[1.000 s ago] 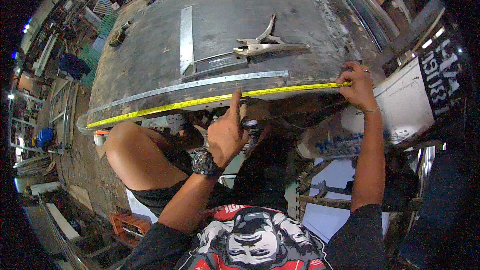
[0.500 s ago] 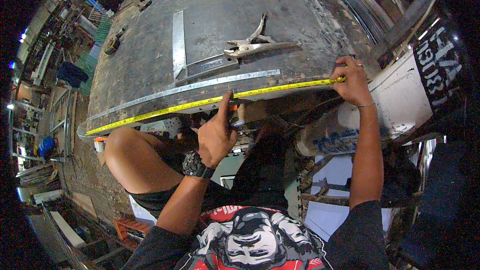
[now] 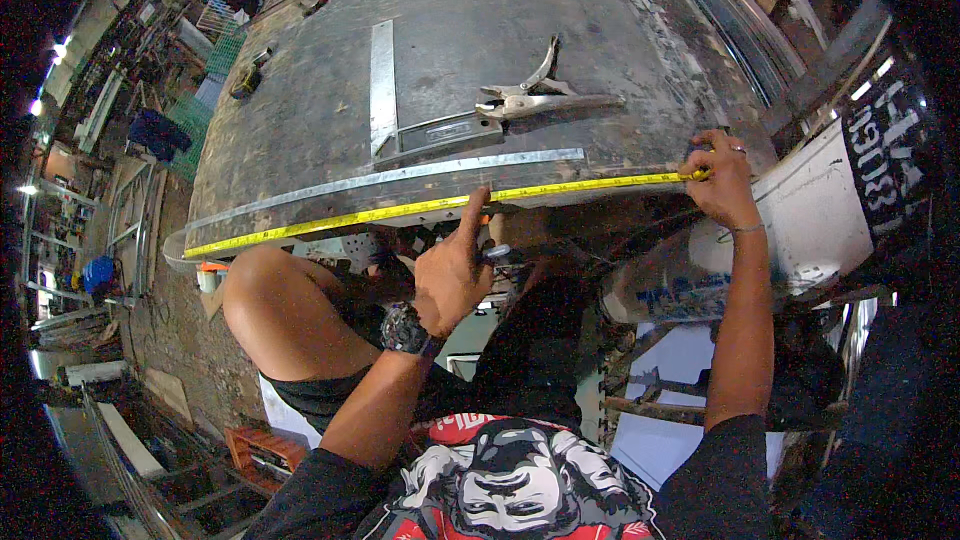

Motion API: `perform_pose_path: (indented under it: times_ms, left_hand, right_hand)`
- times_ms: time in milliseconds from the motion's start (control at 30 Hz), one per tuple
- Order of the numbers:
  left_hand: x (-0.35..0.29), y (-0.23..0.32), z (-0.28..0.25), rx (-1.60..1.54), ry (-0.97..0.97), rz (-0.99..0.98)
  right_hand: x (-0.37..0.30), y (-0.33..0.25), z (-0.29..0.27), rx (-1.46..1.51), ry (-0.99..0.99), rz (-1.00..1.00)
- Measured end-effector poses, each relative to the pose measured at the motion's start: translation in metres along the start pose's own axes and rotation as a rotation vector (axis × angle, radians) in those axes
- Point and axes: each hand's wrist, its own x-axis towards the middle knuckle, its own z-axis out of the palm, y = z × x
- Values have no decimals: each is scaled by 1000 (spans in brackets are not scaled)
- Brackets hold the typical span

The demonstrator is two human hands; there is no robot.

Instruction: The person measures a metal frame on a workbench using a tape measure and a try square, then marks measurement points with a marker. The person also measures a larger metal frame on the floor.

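Note:
A yellow tape measure (image 3: 400, 210) is drawn out along the near edge of the dark worktable (image 3: 440, 50). At its right end my right hand (image 3: 722, 185) is closed on the tape measure, its fingers hiding most of what they grip. Lower and to the left, my left hand (image 3: 452, 280) stretches its index finger up to the tape's lower edge. The other fingers curl round a slim thing with a pale end (image 3: 495, 252), perhaps a marker; most of it is hidden. Just beyond the tape lies a steel ruler (image 3: 420, 175), roughly parallel to it.
A try square (image 3: 384, 90) and locking pliers (image 3: 550, 100) lie farther in on the tabletop. A small black-and-yellow tool (image 3: 248, 78) sits near the left edge. A white cylindrical container (image 3: 800, 210) stands right of the table. Metal lengths (image 3: 740, 20) run along the far right.
The whole view has shifted, so the table and hands appear farther right and slightly lower. Against the tape, both hands stay in about the same place.

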Motion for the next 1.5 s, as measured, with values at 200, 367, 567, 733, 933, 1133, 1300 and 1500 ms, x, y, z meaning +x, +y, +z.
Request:
perform_pose_path:
  times_ms: [200, 367, 567, 733, 933, 1133, 1300, 1500]
  left_hand:
    - [-2, -2, 1, -5, -15, 1]
    - [0, 1, 4, -15, 3, 43]
    - [7, 23, 19, 22, -51, 63]
    - [11, 28, 24, 52, -65, 26]
    - [12, 26, 22, 54, -70, 37]
    - [5, 22, 17, -31, 18, 63]
    - [4, 21, 13, 35, -74, -13]
    - [3, 16, 12, -49, -23, -69]
  right_hand:
    - [-1, -1, 0, -2, -11, 7]
    - [0, 1, 1, 11, 3, 1]
    - [1, 1, 1, 16, -1, -7]
    - [1, -3, -3, 4, -35, 8]
    - [3, -5, -5, 21, -56, 15]
    - [0, -6, -5, -11, -33, 17]
    - [1, -4, -4, -15, -32, 17]
    - [1, 1, -1, 13, -48, 12]
